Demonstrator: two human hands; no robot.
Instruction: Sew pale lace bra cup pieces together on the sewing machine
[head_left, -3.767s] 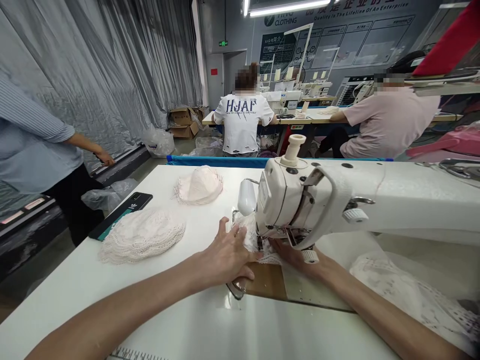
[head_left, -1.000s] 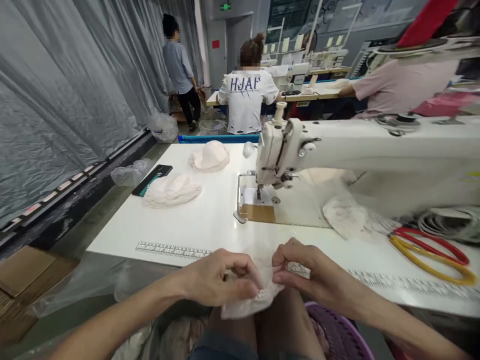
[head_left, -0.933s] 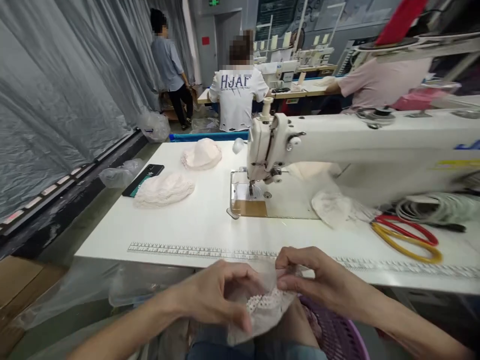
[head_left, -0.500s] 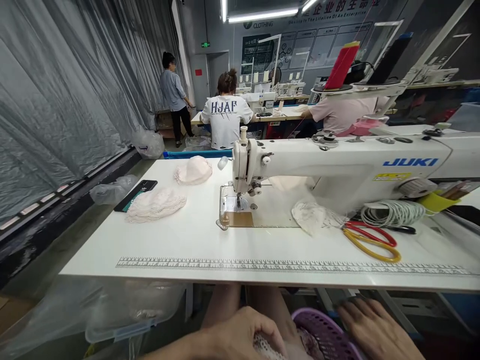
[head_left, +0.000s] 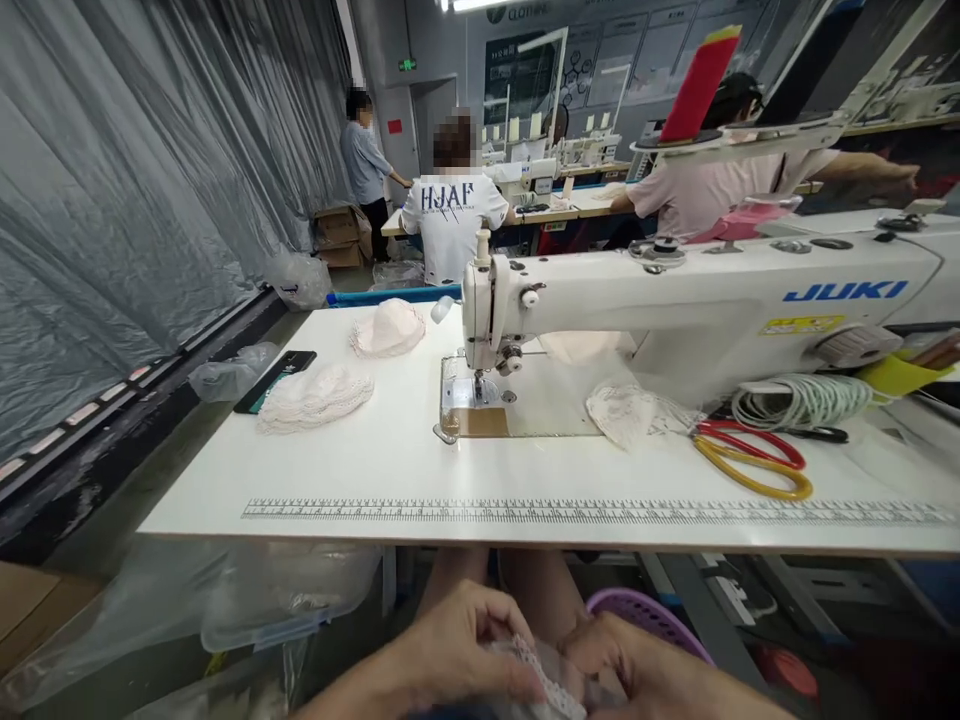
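Observation:
Both hands are low in my lap, below the front edge of the white sewing table (head_left: pixel 360 480). My left hand (head_left: pixel 457 650) is curled with thumb and fingers pinched on a small white lace piece (head_left: pixel 544 685). My right hand (head_left: pixel 630 665) is closed on the same lace piece from the right. A purple basket (head_left: pixel 652 612) sits just behind my right hand. The white JUKI sewing machine (head_left: pixel 675 300) stands on the table beyond, with nothing under its needle.
Two stacks of pale lace cups (head_left: pixel 315 398) (head_left: pixel 388 328) and a phone (head_left: pixel 274 380) lie on the table's left. More lace (head_left: pixel 626 412), red and yellow loops (head_left: pixel 750 462) and coiled cord (head_left: pixel 799 400) lie right. Three other people are farther back. Plastic bags (head_left: pixel 247 610) hang under the table.
My hands left the machine's needle area, drew the lace piece down to my lap, and now my right hand has rejoined the left on it. The view tilted up.

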